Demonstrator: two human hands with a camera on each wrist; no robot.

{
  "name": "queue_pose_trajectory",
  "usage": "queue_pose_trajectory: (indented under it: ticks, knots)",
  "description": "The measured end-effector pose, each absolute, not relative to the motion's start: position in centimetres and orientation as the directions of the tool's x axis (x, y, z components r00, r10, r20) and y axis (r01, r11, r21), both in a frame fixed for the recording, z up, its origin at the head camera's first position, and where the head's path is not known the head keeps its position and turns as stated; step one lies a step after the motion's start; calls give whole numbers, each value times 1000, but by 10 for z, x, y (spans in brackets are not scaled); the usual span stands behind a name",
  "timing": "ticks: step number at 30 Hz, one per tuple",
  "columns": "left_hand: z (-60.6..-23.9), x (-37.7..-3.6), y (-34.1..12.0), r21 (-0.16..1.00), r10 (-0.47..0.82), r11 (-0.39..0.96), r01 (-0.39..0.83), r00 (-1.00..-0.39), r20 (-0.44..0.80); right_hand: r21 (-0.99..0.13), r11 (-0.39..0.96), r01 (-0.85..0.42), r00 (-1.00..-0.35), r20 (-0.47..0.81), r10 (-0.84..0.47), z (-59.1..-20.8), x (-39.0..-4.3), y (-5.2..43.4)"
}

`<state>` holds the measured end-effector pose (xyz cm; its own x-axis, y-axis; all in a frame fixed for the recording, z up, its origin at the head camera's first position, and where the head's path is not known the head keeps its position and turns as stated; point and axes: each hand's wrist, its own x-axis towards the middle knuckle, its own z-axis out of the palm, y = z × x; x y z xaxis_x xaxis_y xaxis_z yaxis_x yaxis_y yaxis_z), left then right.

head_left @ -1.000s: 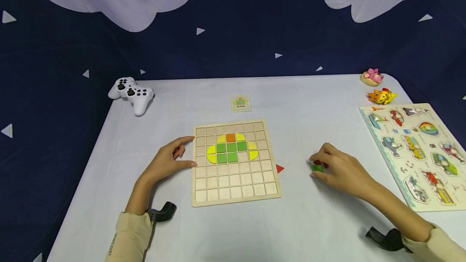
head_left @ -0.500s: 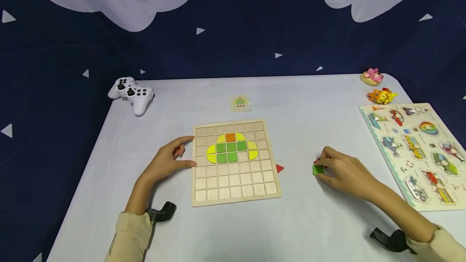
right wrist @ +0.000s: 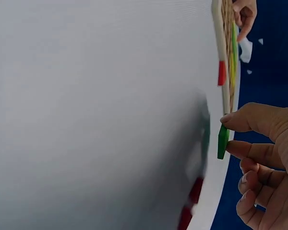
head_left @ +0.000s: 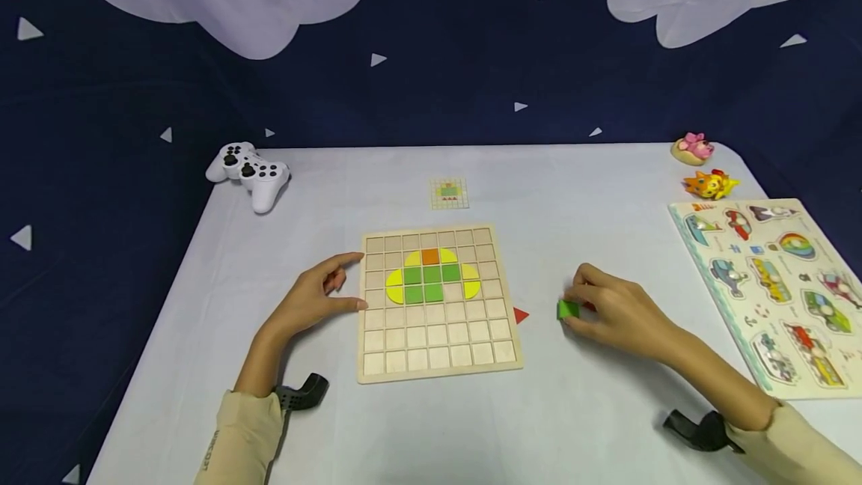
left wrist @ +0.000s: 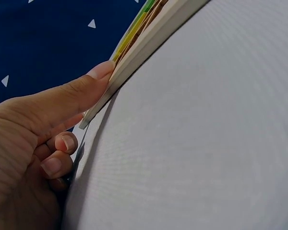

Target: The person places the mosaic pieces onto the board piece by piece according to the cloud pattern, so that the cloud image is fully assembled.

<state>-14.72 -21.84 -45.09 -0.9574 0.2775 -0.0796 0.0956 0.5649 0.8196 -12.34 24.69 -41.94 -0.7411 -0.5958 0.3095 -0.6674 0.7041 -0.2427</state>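
A wooden grid board [head_left: 441, 375] lies on the white table. Its cells hold several green square tiles [head_left: 414, 293], an orange square tile [head_left: 429, 257] and yellow rounded tiles [head_left: 394, 295]. My left hand [head_left: 311, 294] touches the board's left edge with thumb and forefinger spread apart, its other fingers curled. To the right of the board, my right hand [head_left: 616, 313] pinches a green square tile [right wrist: 223, 142] between thumb and forefinger, apart from the table. Red pieces [right wrist: 196, 190] lie below that hand, mostly hidden in the head view. A red triangle tile [head_left: 521, 316] sits against the board's right edge.
Behind the board lies a small pattern card [head_left: 449, 193]. A white game controller [head_left: 252, 174] rests at the back left. On the right are a picture puzzle board [head_left: 768, 298], an orange-yellow toy figure [head_left: 711, 184] and a pink toy figure [head_left: 693, 149].
My right hand has picked up the green tile from beside the red pieces and moved slightly left with it. The left hand stays at the board's edge. The head view has shifted slightly.
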Motion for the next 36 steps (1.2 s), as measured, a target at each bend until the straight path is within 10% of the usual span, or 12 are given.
queue_pose_trajectory:
  ticks: [25,36]
  knots:
    - [-453,-147,-219,813,265,575,88,-961,-83,-273,563,-780,-615,168,-770,-408,-166,121]
    - [-453,-148,-219,817,277,567,104,-958,-70,-345,594,-727,-662,120,-740,-419,-167,105]
